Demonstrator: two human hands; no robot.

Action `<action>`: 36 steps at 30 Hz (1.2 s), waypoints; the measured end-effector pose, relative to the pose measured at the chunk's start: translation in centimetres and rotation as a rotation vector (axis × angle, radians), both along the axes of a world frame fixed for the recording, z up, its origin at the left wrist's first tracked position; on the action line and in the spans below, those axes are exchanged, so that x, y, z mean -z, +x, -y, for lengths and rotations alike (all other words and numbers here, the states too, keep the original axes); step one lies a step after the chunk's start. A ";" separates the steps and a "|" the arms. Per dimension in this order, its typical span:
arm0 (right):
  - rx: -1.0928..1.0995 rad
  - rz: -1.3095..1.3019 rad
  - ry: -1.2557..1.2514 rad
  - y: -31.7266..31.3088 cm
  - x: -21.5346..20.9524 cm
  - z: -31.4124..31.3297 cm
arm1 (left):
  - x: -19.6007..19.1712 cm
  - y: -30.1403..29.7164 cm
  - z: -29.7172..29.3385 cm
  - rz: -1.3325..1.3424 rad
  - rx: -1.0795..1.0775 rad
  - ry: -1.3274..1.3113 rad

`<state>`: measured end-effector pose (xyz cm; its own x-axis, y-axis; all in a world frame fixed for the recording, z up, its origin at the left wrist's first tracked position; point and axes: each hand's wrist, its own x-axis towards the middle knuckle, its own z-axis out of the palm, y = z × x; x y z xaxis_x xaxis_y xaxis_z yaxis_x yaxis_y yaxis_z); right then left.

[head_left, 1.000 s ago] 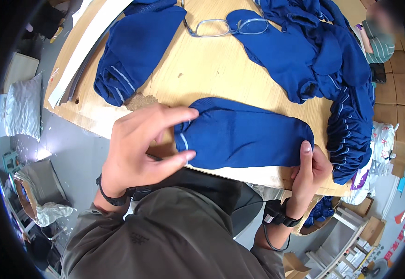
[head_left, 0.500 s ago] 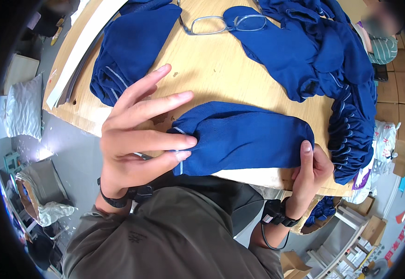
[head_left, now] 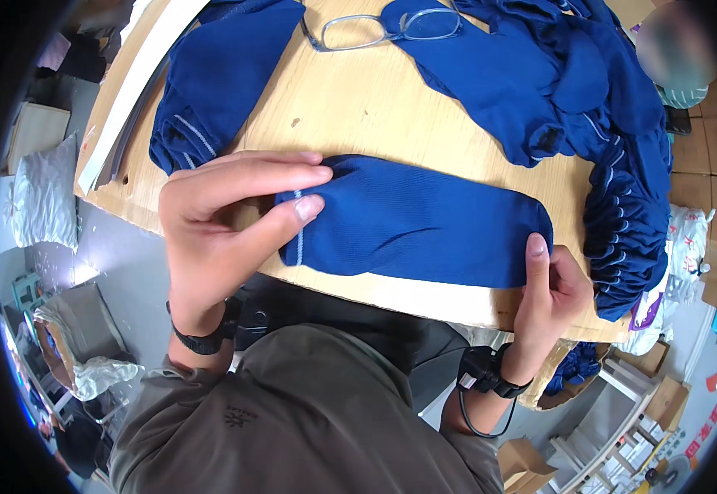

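Note:
A blue knitted sock (head_left: 424, 218) lies stretched flat along the near edge of the wooden table (head_left: 350, 115). White stitching runs across its left end, and its right end is rounded. My left hand (head_left: 223, 210) pinches the upper left corner by the stitching between thumb and fingers. At the rounded end, my right hand (head_left: 556, 288) grips the sock, thumb on top and fingers underneath, partly hidden. Beyond my left hand lies a folded blue sock bundle (head_left: 227, 78) with white seams.
Eyeglasses (head_left: 387, 31) rest at the far side, partly over a blue heap (head_left: 498, 78). A gathered row of blue socks (head_left: 626, 235) lines the right edge. White strips (head_left: 132, 95) lie at the far left. Another person (head_left: 684, 58) is at the upper right.
My left hand's spread fingers have come together in a pinch, higher on the sock's left end. That end has moved up and left and now lies flatter. My right hand keeps its grip.

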<state>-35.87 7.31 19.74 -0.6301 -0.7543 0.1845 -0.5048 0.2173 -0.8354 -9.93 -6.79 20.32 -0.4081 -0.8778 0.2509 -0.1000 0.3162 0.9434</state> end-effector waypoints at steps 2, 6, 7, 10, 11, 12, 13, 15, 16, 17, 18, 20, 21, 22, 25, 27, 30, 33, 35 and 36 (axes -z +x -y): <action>0.046 -0.152 0.016 0.1 0.0 0.4 | 0.0 -0.2 0.0 0.049 0.000 0.033; 0.084 -0.198 0.055 0.1 -0.2 0.9 | -0.5 -0.6 -0.2 0.170 -0.019 0.121; 0.077 -0.201 0.042 0.1 -0.2 1.1 | -0.5 -0.6 0.0 0.151 -0.034 0.069; 0.070 -0.252 0.097 0.5 -0.5 0.7 | 0.0 0.1 0.1 0.287 -0.077 -0.243; 0.075 -0.252 0.098 0.3 -0.1 0.5 | 0.5 -0.3 0.1 0.320 -0.096 -0.267; 0.064 -0.242 0.098 0.4 0.1 0.4 | 0.8 -0.6 0.0 0.315 -0.134 -0.337; 0.082 -0.216 0.096 0.5 -0.1 0.2 | 1.0 -0.9 -0.1 0.286 -0.149 -0.387; 0.083 -0.182 0.125 0.7 -0.4 0.1 | 0.8 -0.7 -0.4 0.258 -0.206 -0.465; 0.066 -0.188 0.106 0.7 -0.5 0.1 | 0.7 -0.5 -0.7 0.253 -0.245 -0.490; 0.066 -0.169 0.109 0.9 -0.5 0.3 | 0.9 0.0 -0.7 0.209 -0.261 -0.547; 0.067 -0.149 0.113 0.9 -0.4 0.4 | 0.5 0.6 -0.7 0.205 -0.281 -0.558; 0.075 -0.160 0.116 0.7 -0.4 0.3 | -0.3 1.6 -0.4 0.140 -0.384 -0.738; 0.075 -0.175 0.092 0.7 -0.4 0.4 | -0.5 2.5 -0.1 0.178 -0.429 -0.778; 0.079 -0.190 0.070 0.8 -0.5 0.4 | -0.6 3.3 0.3 0.232 -0.452 -0.765; 0.057 -0.200 0.068 1.0 -0.7 0.6 | -0.3 4.4 1.3 0.308 -0.313 -0.740; 0.023 -0.180 0.123 0.4 -0.4 0.8 | 0.6 4.2 1.5 0.365 -0.196 -0.763; 0.036 -0.149 0.151 0.7 -0.6 0.8 | 0.8 4.1 1.1 0.407 -0.102 -0.710; 0.068 -0.184 0.087 1.0 -0.7 0.5 | 0.6 3.9 1.0 0.367 -0.108 -0.695; 0.074 -0.182 0.089 1.0 -0.8 0.5 | 1.1 4.0 1.0 0.296 -0.141 -0.725; 0.091 -0.177 0.103 1.1 -0.8 0.5 | 1.3 4.1 0.9 0.226 -0.159 -0.747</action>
